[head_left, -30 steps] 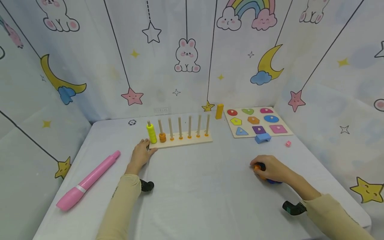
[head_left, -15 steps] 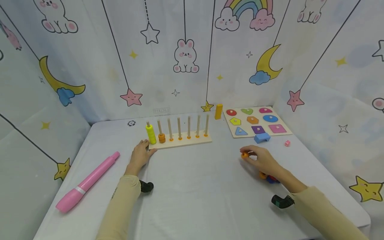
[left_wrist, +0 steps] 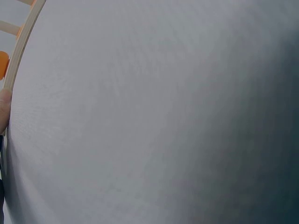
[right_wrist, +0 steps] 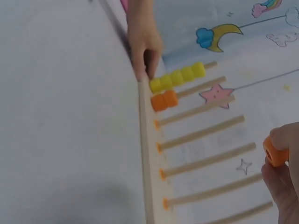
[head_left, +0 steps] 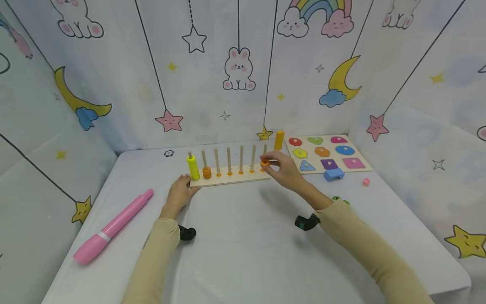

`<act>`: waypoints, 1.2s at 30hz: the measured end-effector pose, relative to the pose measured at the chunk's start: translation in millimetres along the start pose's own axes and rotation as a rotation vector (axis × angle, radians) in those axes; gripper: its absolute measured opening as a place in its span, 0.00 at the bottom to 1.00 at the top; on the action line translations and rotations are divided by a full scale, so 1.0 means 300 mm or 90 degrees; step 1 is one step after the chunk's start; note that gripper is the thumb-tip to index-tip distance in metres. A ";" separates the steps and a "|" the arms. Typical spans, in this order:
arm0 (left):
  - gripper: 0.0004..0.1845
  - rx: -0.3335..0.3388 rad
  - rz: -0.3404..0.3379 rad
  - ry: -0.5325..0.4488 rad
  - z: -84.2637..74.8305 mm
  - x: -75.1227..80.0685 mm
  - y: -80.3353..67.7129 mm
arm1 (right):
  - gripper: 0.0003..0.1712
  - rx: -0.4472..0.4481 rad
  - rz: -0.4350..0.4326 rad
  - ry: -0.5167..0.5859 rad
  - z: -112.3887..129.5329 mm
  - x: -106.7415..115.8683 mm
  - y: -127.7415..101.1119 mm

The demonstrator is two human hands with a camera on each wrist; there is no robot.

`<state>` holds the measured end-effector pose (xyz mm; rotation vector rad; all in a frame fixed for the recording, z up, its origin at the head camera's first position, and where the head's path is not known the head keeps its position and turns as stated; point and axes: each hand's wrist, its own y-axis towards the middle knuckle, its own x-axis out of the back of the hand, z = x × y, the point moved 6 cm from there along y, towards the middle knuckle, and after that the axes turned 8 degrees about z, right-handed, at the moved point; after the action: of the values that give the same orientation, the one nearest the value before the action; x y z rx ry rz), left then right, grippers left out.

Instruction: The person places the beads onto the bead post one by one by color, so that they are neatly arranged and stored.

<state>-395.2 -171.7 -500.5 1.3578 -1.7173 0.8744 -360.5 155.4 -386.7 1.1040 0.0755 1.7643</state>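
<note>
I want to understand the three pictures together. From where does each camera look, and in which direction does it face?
Head: worn on the head, looking forward and down at the grey table; both beige-sleeved arms show.
Left wrist: sits low by the left hand, facing across the tabletop; only a fingertip shows at the wooden peg board.
Right wrist: sits behind the right hand, facing along the pegs; its fingers pinch an orange bead.
Shared: head and right wrist views both show the column of yellow beads.

Soft even light, blurred wrist views, wide-angle edge distortion.
</note>
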 end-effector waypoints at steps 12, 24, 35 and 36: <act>0.36 -0.003 0.007 0.008 -0.030 0.002 0.010 | 0.15 0.063 0.017 0.022 0.128 -0.243 0.383; 0.37 -0.003 0.005 -0.015 -0.036 0.000 0.021 | 0.15 0.003 0.108 -0.071 0.128 -0.355 0.497; 0.36 0.008 -0.004 -0.011 -0.006 0.008 -0.002 | 0.20 -0.021 0.158 -0.103 0.114 -0.383 0.497; 0.36 0.011 -0.005 -0.013 -0.001 0.011 -0.004 | 0.20 -0.018 0.150 -0.094 0.114 -0.374 0.493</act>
<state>-394.6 -173.3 -497.5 1.3871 -1.7225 0.8762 -433.7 -17.1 -363.3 1.2590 -0.1759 1.8771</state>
